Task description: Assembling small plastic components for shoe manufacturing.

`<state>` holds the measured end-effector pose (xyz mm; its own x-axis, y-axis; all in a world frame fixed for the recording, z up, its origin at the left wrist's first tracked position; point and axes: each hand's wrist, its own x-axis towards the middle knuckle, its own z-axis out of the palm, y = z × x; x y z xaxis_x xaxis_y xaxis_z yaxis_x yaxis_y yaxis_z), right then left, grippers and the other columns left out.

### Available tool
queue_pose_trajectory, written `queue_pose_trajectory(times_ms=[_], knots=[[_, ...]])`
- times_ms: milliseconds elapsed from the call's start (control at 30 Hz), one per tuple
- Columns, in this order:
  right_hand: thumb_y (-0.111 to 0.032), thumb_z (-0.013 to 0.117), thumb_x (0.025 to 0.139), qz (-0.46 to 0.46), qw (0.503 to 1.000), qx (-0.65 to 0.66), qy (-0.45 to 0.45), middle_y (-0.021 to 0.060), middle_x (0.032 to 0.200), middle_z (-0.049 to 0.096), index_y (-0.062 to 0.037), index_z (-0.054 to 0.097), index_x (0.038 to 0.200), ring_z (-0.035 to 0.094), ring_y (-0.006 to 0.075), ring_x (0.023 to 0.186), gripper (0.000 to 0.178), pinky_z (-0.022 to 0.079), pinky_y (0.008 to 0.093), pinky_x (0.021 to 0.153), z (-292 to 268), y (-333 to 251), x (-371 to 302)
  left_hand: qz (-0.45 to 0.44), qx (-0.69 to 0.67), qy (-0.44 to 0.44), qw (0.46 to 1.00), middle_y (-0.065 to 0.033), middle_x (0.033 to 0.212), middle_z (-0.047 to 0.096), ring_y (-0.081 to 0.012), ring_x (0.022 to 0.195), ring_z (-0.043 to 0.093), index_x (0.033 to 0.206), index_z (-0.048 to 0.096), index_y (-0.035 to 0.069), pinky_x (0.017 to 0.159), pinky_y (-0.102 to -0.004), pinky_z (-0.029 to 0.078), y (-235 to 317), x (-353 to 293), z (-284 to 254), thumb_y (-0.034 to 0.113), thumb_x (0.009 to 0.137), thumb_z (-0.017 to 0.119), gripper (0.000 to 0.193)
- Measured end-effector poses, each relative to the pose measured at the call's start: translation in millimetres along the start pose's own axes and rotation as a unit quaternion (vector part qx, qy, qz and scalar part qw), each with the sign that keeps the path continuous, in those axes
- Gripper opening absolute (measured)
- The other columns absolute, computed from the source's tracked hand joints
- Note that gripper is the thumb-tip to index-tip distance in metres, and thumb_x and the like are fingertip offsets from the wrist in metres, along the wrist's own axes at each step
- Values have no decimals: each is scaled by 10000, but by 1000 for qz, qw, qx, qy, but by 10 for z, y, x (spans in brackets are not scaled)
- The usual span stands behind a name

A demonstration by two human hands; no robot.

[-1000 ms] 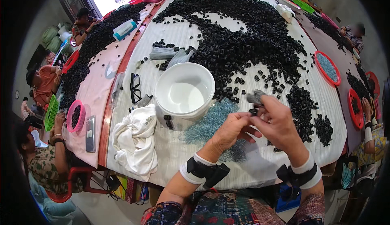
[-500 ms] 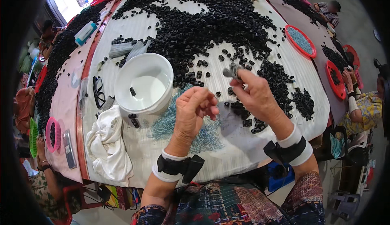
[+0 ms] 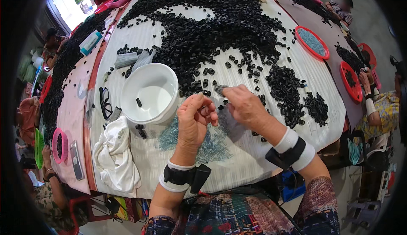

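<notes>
My left hand [image 3: 194,118] is raised over a spread of tiny blue-green translucent pieces [image 3: 212,148], just right of a white bowl [image 3: 127,103]. Its fingers are curled inward with thumb and forefinger close together; anything between them is too small to make out. My right hand [image 3: 250,110] is closed on a small dark grey piece [image 3: 219,90], blurred by motion, that sticks out beyond its fingertips. The two hands are close but apart. One short black tubular part [image 3: 139,102] lies inside the bowl. A large heap of similar black parts [image 3: 220,27] covers the table beyond.
Left of the bowl are bundled grey strips [image 3: 126,60], black-framed glasses [image 3: 105,102] and a crumpled white cloth [image 3: 114,154]. A red tray [image 3: 326,54] of blue-green pieces stands at right. Smaller black piles [image 3: 286,93] lie right of my hands. Other people work around neighbouring tables.
My right hand has moved left and slightly down with the grey piece, closer to my left hand. My left hand has shifted slightly left, its fingers still curled.
</notes>
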<state>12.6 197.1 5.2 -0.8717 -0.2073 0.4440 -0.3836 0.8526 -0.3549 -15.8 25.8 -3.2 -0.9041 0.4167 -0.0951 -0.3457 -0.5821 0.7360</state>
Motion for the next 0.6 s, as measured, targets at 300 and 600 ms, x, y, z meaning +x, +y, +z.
queue_pose_trajectory(times_ms=[300, 600], knots=[[-13, 584, 730, 0, 1000, 18, -22, 132, 808, 560, -19, 546, 979, 559, 311, 796, 252, 472, 385, 681, -508, 200, -249, -16, 7, -30, 999, -86, 766, 573, -161, 607, 575, 877, 570, 37, 487, -299, 482, 23, 15, -3, 301, 922, 526, 272], [-21, 632, 710, 81, 990, -10, -114, 122, 847, 511, -43, 520, 1005, 563, 307, 827, 316, 501, 392, 684, -454, 62, -700, -62, 15, -78, 995, -74, 766, 626, -139, 597, 617, 859, 597, 35, 470, -272, 494, -4, 1, 51, 231, 883, 595, 198]])
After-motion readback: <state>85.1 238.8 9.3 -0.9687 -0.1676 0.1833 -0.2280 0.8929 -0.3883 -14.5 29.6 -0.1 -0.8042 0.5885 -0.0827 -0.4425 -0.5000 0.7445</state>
